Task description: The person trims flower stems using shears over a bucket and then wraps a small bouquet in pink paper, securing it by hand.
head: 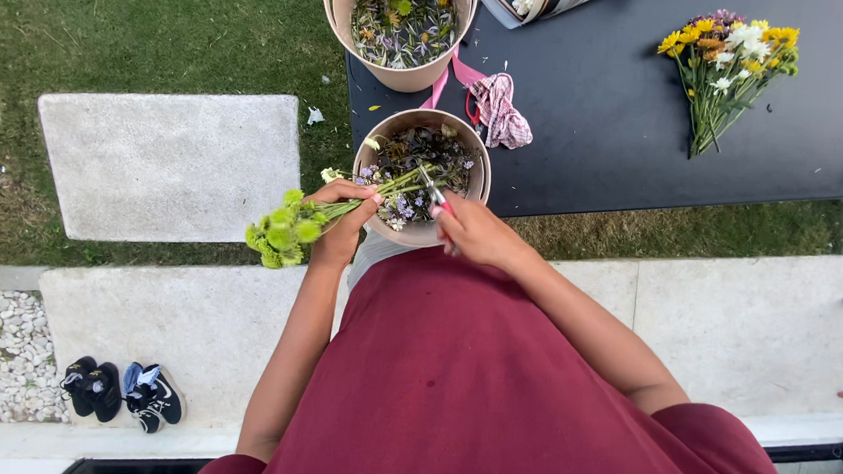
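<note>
My left hand (342, 221) grips a bunch of green button flowers (282, 232), heads pointing left and stems reaching right over a round beige bucket (481, 173). My right hand (475, 232) holds small red-handled scissors (434, 192), blades at the stems above the bucket. The bucket holds cut stems, leaves and small purple blooms. It stands against the near edge of a black table (601, 112).
A second beige bucket (333, 6) of trimmings with pink handles sits further back. A checked cloth (500, 111) lies beside it. A yellow, white and purple bouquet (729, 61) rests on the table's right side. Grass, stone slabs and two pairs of shoes (123, 392) lie below.
</note>
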